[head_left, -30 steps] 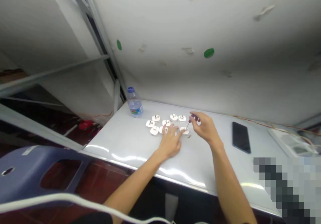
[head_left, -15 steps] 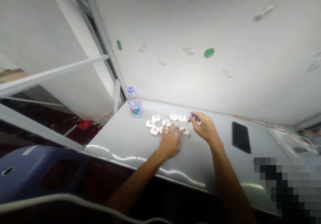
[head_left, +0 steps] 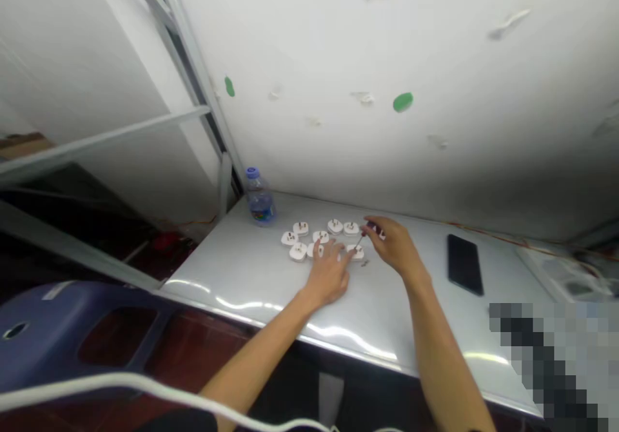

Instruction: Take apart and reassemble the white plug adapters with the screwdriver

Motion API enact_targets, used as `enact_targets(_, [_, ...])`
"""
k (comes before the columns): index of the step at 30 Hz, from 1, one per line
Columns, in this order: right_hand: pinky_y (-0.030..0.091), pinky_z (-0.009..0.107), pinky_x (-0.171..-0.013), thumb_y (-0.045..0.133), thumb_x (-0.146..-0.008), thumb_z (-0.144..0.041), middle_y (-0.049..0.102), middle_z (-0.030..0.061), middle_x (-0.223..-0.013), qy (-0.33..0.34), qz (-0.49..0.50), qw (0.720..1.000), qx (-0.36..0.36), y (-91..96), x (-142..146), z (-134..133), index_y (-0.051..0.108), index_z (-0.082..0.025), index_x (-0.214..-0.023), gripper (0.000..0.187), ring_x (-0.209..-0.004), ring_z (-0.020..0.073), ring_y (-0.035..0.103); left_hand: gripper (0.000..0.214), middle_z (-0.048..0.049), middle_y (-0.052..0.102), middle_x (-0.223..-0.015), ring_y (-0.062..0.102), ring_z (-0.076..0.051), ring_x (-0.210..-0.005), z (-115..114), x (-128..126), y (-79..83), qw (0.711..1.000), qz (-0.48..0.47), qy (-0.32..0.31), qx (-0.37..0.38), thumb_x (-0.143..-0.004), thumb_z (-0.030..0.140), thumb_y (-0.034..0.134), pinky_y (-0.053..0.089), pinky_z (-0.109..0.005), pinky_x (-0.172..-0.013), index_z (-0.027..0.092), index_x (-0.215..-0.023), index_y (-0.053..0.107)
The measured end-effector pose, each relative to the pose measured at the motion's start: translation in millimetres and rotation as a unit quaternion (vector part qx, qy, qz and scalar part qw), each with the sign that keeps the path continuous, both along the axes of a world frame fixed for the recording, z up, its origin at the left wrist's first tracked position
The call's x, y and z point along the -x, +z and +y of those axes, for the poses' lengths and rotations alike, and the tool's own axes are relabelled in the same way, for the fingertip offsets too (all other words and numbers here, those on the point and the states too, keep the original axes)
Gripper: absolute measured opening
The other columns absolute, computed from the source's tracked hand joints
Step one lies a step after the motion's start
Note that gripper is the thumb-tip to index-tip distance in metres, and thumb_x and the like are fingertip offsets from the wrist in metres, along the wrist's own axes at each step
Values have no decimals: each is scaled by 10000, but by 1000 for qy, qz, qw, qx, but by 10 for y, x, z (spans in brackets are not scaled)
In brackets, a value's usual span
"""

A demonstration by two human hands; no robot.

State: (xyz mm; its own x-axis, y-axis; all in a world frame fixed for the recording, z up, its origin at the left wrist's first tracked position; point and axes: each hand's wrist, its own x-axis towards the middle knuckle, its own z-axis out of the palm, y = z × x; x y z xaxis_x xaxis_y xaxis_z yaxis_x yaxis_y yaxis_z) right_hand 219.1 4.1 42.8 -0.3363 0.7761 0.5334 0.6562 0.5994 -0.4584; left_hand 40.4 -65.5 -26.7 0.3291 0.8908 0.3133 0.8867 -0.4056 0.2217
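Observation:
Several white three-pin plugs (head_left: 300, 228) lie pins up on the grey table (head_left: 271, 284). My left hand (head_left: 329, 274) rests among them with its fingers bent and somewhat apart. Its thumb and forefinger hold the near right plug (head_left: 356, 253) at its left side. My right hand (head_left: 393, 242) is closed around the dark red handle of a screwdriver (head_left: 360, 242). The thin shaft slants down to that plug, and its tip meets the top near my left thumb. Small metal pieces (head_left: 365, 263), too small to name, lie just in front of the plug.
A clear water bottle (head_left: 261, 203) with a blue cap stands at the back left corner. On the right lies a black phone (head_left: 464, 264), with a white object (head_left: 551, 271) and cables beyond it. A blue plastic stool (head_left: 43, 329) stands left, below the table.
Both hands, the screwdriver and the plugs stay almost in place. The picture's brightness has shifted, so the floor and the area under the table show more clearly.

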Motion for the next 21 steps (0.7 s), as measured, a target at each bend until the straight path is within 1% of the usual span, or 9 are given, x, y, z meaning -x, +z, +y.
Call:
enact_targets(4, [549, 386, -825, 439, -981, -292, 746, 89, -942, 37, -8, 998, 48, 28, 37, -40, 608, -186, -1275, 355, -849, 227, 696, 566, -96, 535, -1333, 350, -335, -1375, 3, 2, -6, 1000, 2, 0, 0, -821, 189, 554, 147, -641, -1165, 278, -1377, 499])
enact_targets(6, [556, 403, -817, 426, -982, -277, 744, 91, -951, 47, -6, 997, 61, 34, 51, -52, 590, -188, -1297, 367, -845, 234, 702, 560, -98, 534, -1336, 355, -338, -1372, 4, 3, -10, 1000, 1, -1, -3, -822, 189, 555, 149, -635, -1166, 276, -1373, 502])
enact_targets(9, [561, 417, -811, 456, -966, -285, 744, 98, -938, 35, 11, 998, 54, 30, 50, -51, 611, -185, -1261, 348, -837, 246, 706, 552, -101, 531, -1344, 349, -335, -1378, 5, 3, -18, 1000, 0, -2, -5, -828, 193, 549, 144, -630, -1170, 275, -1371, 501])
enact_targets(14, [555, 380, -788, 483, -956, -303, 747, 90, -897, 22, 28, 999, 41, 16, 25, -44, 630, -187, -1216, 321, -799, 230, 705, 567, -92, 529, -1346, 344, -333, -1380, 4, 2, -22, 1000, -1, -1, 0, -825, 194, 543, 137, -635, -1170, 275, -1384, 489])
enact_targets(18, [550, 386, -801, 488, -954, -310, 747, 100, -909, 24, 26, 998, 53, 20, 47, -60, 642, -171, -1184, 310, -802, 232, 705, 568, -99, 527, -1351, 344, -342, -1381, 2, 3, -20, 1000, -2, -2, -2, -822, 187, 542, 141, -635, -1168, 274, -1381, 495])
enact_targets(21, [547, 382, -814, 491, -952, -306, 748, 88, -887, 26, 22, 998, 61, 16, 70, -63, 652, -190, -1165, 291, -802, 230, 705, 571, -98, 526, -1354, 344, -333, -1381, 5, 3, -23, 1000, 3, -1, -4, -818, 193, 545, 145, -634, -1168, 284, -1379, 492])
